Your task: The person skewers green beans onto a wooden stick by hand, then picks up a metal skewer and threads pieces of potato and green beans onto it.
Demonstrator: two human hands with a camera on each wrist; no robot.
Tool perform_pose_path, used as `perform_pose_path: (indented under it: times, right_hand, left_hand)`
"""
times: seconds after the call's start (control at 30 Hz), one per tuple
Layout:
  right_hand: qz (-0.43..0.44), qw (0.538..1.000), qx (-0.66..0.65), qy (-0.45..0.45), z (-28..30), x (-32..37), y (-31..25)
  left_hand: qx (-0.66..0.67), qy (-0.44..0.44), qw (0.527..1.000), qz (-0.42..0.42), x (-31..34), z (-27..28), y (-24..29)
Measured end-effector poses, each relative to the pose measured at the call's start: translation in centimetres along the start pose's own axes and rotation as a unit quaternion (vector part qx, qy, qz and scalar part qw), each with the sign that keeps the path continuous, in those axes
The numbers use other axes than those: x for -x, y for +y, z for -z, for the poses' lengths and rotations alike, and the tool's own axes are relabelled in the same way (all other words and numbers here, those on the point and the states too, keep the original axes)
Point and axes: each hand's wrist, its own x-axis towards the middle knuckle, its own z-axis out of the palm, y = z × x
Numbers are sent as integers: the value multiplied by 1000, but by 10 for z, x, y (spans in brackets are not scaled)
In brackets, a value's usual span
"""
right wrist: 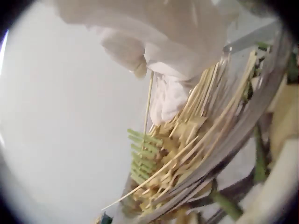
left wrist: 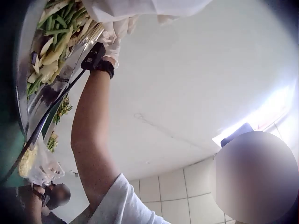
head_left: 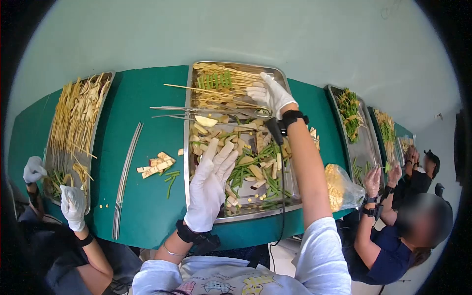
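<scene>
My gloved right hand is at the far right of a metal tray, over bundled wooden skewers. In the right wrist view its fingers pinch the stick of a skewer of green bean pieces, which lies on top of other filled skewers. My gloved left hand is held over the tray's near left part, fingers extended and holding nothing. Around it lie loose cut green beans and pale vegetable pieces. Several metal skewers lie across the tray, jutting past its left rim.
Left of the tray, metal skewers, eggplant pieces and cut beans lie on the green table. A plastic bag sits at right. People work at other trays on both sides. A cable hangs from my right wrist.
</scene>
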Motion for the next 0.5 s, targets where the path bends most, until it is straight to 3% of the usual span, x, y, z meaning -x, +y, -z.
perform_pose_path:
  times: [0.07, 0.13, 0.2, 0.3, 0.33, 0.37, 0.4, 0.47, 0.5]
  right_hand:
    - [-25, 999, 35, -26, 19, 13, -10]
    - [-63, 982, 175, -27, 28, 34, -25]
    - [-78, 941, 328, -8, 22, 63, -44]
    - [-21, 876, 479, -44, -24, 129, -64]
    - [-3, 800, 599, -41, -51, 160, -72]
    - [170, 705, 687, -46, -63, 188, -66]
    - [206, 580, 785, -67, -85, 212, -63]
    - [370, 525, 756, -127, -106, 265, -44]
    - [396, 644, 628, -183, -106, 284, -28]
  left_hand:
    - [6, 6, 1000, 6, 0, 0, 0]
    - [5, 5, 1000, 8, 0, 1, -2]
    - [-5, -4, 1000, 5, 0, 2, -3]
    - [-14, -13, 1000, 6, 2, 0, -4]
    - [-15, -18, 1000, 5, 2, 1, -5]
    - [-18, -31, 999, -1, 2, 1, -5]
    - [-32, -30, 999, -9, 2, -2, -5]
    - [-63, -30, 997, -23, 6, -10, -3]
    - [-42, -7, 999, 8, 5, -8, -4]
